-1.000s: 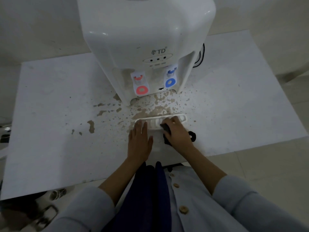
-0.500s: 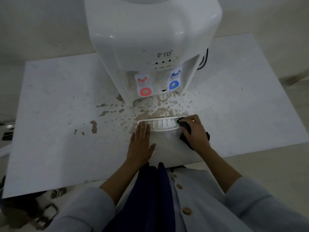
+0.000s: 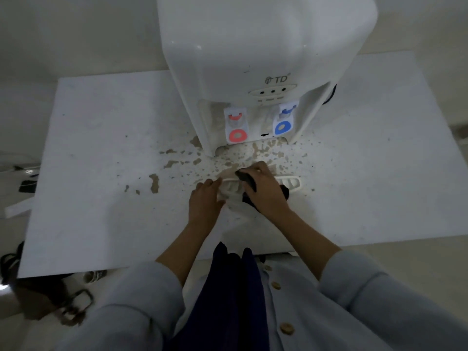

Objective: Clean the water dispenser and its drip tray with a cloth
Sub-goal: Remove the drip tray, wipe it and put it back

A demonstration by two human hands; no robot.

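A white water dispenser (image 3: 258,59) with a red tap and a blue tap stands at the back of the white table (image 3: 101,148). Its white slotted drip tray (image 3: 291,183) lies on the table in front of it, taken out of the dispenser. My right hand (image 3: 266,191) grips a dark cloth (image 3: 247,182) and presses it on the middle of the tray. My left hand (image 3: 205,201) lies flat with straight fingers against the tray's left end, holding it still.
Brown stains and flecks (image 3: 177,163) spread over the table in front of the dispenser. A black cord (image 3: 331,95) shows behind the dispenser's right side. Dark objects (image 3: 27,186) lie on the floor at the left, and a bag (image 3: 50,300) sits under the table's near left corner.
My right hand with the cloth has slid left along the tray from its right end to its middle. The left hand has stayed at the tray's left end.
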